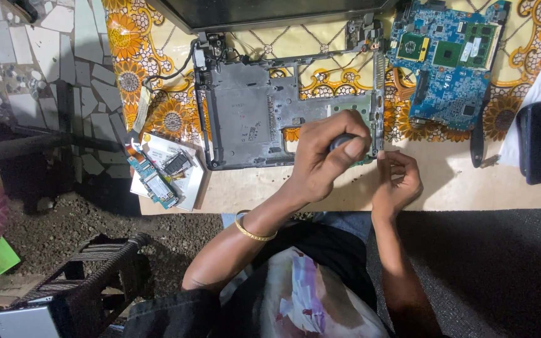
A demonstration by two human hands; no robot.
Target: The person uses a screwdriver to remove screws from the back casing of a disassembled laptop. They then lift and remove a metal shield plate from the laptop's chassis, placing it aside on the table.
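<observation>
On your desk (458,188), the laptop base (252,116) lies in the middle, the motherboard (449,59) to its right, small circuit boards (161,172) to its left.

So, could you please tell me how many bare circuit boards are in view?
3: a large blue board at the table's upper right, and two small boards at its left edge. Others may be hidden.

Left hand (327,156) raised over the work area, fingers (353,148) curled tight into a fist-like grip around a dark handle, thumb up on top; wrist bent, gold bangle on the wrist, bare forearm running down-left toward the body. Right hand (397,181) just beside it, lower, fingers pinched together near the tips, back of hand facing camera, forearm coming straight up from below. Hands close, not touching.
</observation>
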